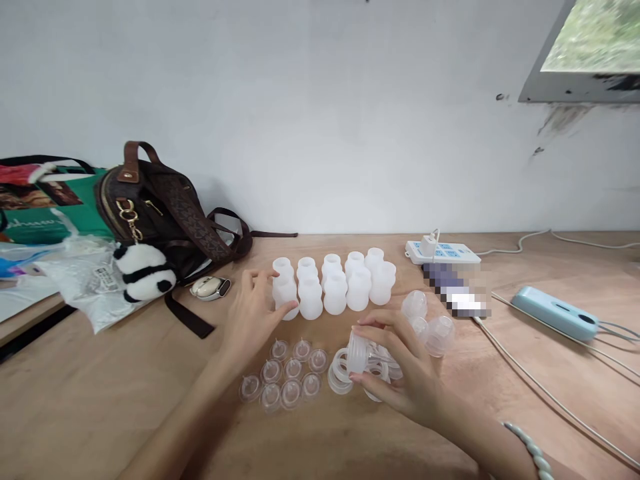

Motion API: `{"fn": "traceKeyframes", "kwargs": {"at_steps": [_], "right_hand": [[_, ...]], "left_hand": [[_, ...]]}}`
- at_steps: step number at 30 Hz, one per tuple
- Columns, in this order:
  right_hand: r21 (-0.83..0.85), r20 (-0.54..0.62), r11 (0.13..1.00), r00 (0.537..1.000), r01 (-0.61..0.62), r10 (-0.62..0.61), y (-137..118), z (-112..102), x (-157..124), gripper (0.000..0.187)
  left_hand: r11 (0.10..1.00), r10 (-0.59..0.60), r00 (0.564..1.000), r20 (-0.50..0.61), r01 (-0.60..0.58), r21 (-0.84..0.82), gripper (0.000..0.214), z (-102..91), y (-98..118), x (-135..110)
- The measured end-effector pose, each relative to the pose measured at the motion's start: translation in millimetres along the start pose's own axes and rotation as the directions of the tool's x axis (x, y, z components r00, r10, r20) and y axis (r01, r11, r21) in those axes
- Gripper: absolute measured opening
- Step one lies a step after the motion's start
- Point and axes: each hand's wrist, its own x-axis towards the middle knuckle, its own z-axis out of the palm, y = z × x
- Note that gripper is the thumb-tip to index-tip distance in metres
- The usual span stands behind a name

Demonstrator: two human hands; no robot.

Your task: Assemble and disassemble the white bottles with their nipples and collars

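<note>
My left hand (257, 308) reaches to the left end of two rows of frosted white baby bottles, fingers spread. Its thumb lies across the nearest left bottle (285, 291) and the index finger is by the bottle behind; a firm hold does not show. Between thumb and fingers, my right hand (400, 367) pinches a translucent bottle screw ring (357, 352), turned on its side; a clear piece, perhaps a nipple, shows beside it. Loose screw rings (340, 380) lie below this hand, partly hidden. Several clear nipples (291, 393) stand between my forearms.
Clear domed caps (440, 335) sit right of the bottles. Behind them are a power strip (445, 253), a blurred-out object and a light blue device (555, 313) with cables. At left lie a brown backpack (165, 207), a panda plush (145, 272), a mouse (210, 287) and plastic bags.
</note>
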Motion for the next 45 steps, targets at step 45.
{"fn": "traceKeyframes", "kwargs": {"at_steps": [45], "right_hand": [[0.287,0.215,0.739,0.792,-0.610,0.571,9,2,0,0.025]], "left_hand": [[0.624,0.694,0.710,-0.122,-0.677,-0.391,0.044,1.1,40,-40]]}}
